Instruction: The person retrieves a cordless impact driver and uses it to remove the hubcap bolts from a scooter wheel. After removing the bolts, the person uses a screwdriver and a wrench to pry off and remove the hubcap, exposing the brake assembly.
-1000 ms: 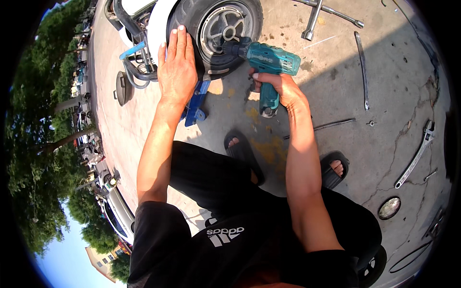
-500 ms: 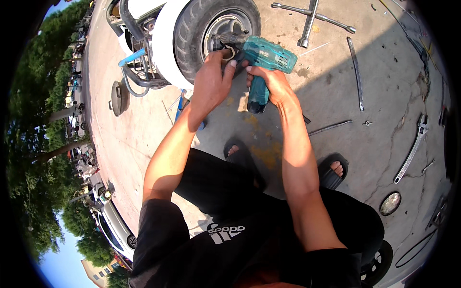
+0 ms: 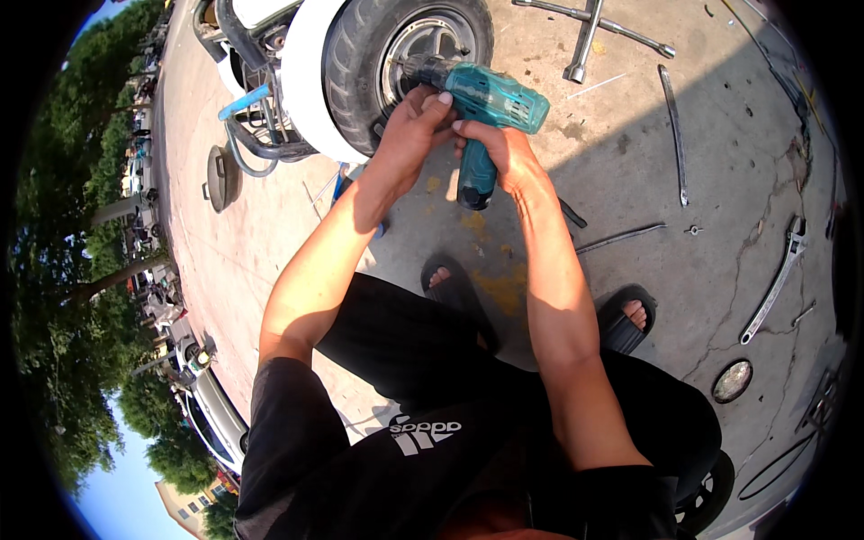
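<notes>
My right hand (image 3: pixel 499 153) is closed round the handle of a teal cordless power tool (image 3: pixel 490 99), its dark nose pointing left at the hub (image 3: pixel 432 43) of a black tire (image 3: pixel 355 85) with a white fender (image 3: pixel 303 67). My left hand (image 3: pixel 414 130) is curled against the underside of the tool's front end, close to the wheel; its fingertips are partly hidden. A blue metal piece (image 3: pixel 378 225) lies mostly hidden behind my left forearm.
On the concrete lie a cross wrench (image 3: pixel 621 34), long levers (image 3: pixel 673 135), an adjustable wrench (image 3: pixel 772 283) and a small oval tray (image 3: pixel 733 380). A dark round pan-like object (image 3: pixel 220 180) is left of the vehicle's tubular frame (image 3: pixel 256 126). Parked vehicles (image 3: pixel 207 405) and trees line the left.
My left hand has left the tire top and fender edge and moved right and down to the tool's front. The tool has shifted slightly up and left toward the hub, still in my right hand.
</notes>
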{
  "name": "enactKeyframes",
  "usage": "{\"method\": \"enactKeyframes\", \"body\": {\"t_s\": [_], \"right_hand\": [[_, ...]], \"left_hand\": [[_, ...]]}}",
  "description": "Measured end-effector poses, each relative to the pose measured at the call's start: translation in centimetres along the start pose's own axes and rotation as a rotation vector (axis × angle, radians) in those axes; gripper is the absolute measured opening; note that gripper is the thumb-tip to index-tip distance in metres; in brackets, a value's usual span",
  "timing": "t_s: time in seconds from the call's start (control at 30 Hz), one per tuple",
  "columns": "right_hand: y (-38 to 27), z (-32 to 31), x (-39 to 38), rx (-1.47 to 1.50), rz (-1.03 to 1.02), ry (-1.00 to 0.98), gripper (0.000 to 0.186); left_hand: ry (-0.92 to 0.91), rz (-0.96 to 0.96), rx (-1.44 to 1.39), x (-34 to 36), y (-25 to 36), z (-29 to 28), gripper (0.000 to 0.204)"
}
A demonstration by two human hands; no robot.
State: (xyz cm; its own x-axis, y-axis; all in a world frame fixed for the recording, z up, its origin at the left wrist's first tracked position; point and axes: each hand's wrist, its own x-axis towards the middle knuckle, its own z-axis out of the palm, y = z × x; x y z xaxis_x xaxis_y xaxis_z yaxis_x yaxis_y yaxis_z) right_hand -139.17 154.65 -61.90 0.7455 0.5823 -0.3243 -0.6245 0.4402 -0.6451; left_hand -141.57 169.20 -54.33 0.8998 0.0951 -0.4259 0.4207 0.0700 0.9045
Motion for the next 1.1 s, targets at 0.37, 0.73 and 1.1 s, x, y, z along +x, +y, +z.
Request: {"method": "enactKeyframes", "body": {"t_s": [0.37,0.73,1.1], "right_hand": [[0.7,-0.9,0.8,-0.057,-0.031,-0.025,0.018],[-2.9,-3.2,1.8,-0.813,-0.443,-0.006,0.035],[-2.4,-0.3,1.1,-0.554,-0.235,0.079,0.013]], "left_hand": [[0.018,0.01,-0.029,0.2,-0.3,0.2,0.022],[0.361,0.322,1.298,-4.1,4.5,0.7,0.025],[0.594,0.883,1.594,-2.5,6.8,-6.3,0.049]]}}
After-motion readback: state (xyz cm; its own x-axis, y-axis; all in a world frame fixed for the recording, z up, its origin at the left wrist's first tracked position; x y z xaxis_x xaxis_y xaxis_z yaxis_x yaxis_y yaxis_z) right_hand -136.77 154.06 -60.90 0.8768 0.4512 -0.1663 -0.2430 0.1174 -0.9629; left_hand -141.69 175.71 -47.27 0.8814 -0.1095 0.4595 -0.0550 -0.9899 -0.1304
